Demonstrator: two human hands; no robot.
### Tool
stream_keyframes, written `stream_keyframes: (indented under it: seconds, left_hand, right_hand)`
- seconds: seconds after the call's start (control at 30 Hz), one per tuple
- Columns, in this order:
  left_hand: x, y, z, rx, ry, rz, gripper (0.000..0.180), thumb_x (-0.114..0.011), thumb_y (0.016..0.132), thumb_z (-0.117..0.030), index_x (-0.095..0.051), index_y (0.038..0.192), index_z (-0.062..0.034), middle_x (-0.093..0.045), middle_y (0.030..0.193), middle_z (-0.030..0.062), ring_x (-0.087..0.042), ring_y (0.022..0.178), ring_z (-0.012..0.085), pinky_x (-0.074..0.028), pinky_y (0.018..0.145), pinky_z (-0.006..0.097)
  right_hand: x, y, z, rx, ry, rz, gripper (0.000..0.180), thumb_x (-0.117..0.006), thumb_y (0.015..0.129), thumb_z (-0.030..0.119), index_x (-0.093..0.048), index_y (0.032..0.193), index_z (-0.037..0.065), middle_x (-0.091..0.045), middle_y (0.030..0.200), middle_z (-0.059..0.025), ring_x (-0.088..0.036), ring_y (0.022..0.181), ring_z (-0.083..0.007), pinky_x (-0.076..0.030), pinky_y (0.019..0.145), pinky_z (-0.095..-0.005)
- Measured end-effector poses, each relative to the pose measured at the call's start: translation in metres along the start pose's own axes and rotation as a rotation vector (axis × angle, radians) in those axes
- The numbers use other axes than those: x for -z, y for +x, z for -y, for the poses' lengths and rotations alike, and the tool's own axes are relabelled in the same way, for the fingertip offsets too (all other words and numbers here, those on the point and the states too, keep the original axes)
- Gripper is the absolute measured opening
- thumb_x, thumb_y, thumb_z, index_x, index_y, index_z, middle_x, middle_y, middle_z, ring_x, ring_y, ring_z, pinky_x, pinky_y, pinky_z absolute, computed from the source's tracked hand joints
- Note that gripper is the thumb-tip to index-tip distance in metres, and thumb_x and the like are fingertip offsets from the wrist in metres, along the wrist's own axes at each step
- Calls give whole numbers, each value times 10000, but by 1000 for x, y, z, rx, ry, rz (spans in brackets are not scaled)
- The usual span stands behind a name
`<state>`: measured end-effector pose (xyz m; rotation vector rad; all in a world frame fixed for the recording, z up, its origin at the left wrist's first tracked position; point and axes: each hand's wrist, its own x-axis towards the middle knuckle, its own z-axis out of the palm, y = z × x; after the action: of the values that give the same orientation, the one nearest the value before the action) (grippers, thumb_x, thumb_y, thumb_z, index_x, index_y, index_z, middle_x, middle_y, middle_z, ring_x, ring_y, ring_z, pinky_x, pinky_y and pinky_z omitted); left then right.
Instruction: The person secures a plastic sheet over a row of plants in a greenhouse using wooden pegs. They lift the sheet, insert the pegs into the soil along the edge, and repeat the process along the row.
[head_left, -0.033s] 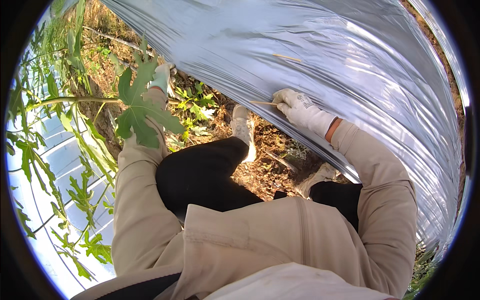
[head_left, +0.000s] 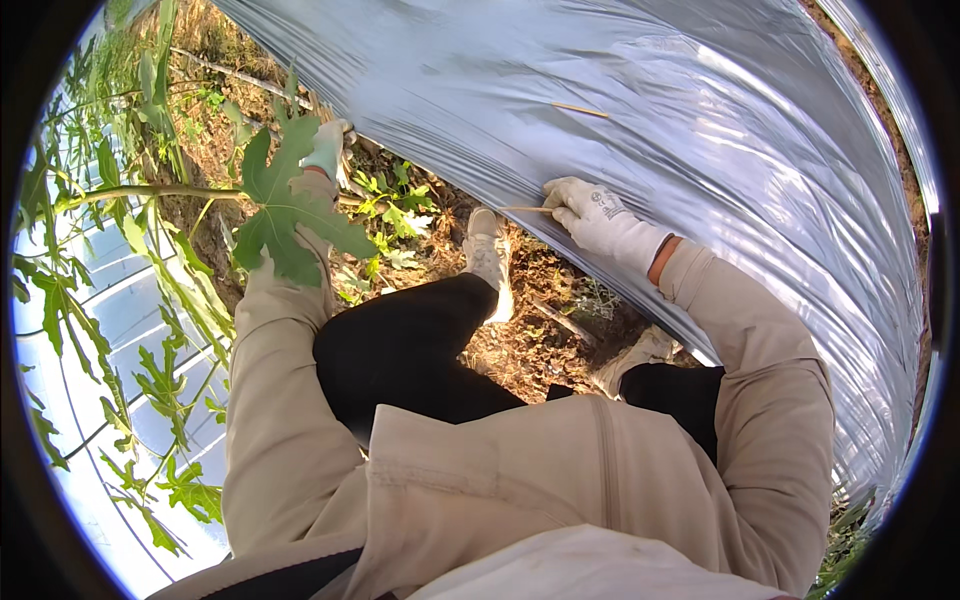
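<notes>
My right hand, in a white glove, is closed on a thin tan stick near the edge of a silvery plastic film. The stick points left, its far end out past the film's edge. At the upper left, my left hand, also gloved, is curled close to the same edge. A large lobed green leaf covers part of that wrist and forearm. What the left fingers hold is hidden, though pale, straw-like bits show just below them. Another thin stick lies on top of the film.
Leafy stems reach in from the left, crossing in front of my left arm. Low green plants grow beside my shoe. Dry litter and a loose twig cover the soil between my feet. Pale sheeting stands behind the stems.
The stick lying on the film has shifted slightly up and to the right. The leaf over my left arm has moved a little. My right hand stays in place, still gripping its stick.
</notes>
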<state>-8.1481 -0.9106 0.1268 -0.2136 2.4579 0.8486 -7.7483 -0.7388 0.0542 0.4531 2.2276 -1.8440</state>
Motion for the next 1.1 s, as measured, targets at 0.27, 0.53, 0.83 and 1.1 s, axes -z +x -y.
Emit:
stream_keyframes:
  seconds: [0.27,0.53,0.83,1.1]
  left_hand:
    - [3,-8,6,20,76,24,96,-582,853,-32,-510,909,-5,-582,665,69,-531,488,156,-405,433,312]
    - [-19,73,71,-244,1256,23,447,-545,832,-264,-575,1223,-50,-685,1016,212,-665,941,362,-510,814,469]
    - [-70,48,21,-355,1513,161,340,-524,895,-238,-675,1158,-86,-676,1141,178,-653,1070,330,-508,917,422]
    - [-83,80,-12,-279,1724,573,368,-604,818,-198,-661,1122,0,-706,1004,182,-693,950,316,-545,819,419]
  right_hand:
    - [-22,18,-8,72,-52,13,127,-556,899,100,-628,984,38,-584,1292,-139,-563,1141,-355,-452,983,-416]
    - [-58,25,-34,9,-128,-100,134,-564,875,108,-647,956,40,-588,1289,-144,-582,1111,-350,-462,979,-417]
    - [-76,30,-20,25,-344,-151,168,-555,875,118,-668,989,68,-614,1253,-91,-614,1073,-282,-487,920,-414]
    - [-109,56,2,-61,-370,-215,167,-551,907,128,-668,1025,114,-621,1232,-44,-612,1077,-232,-480,901,-394]
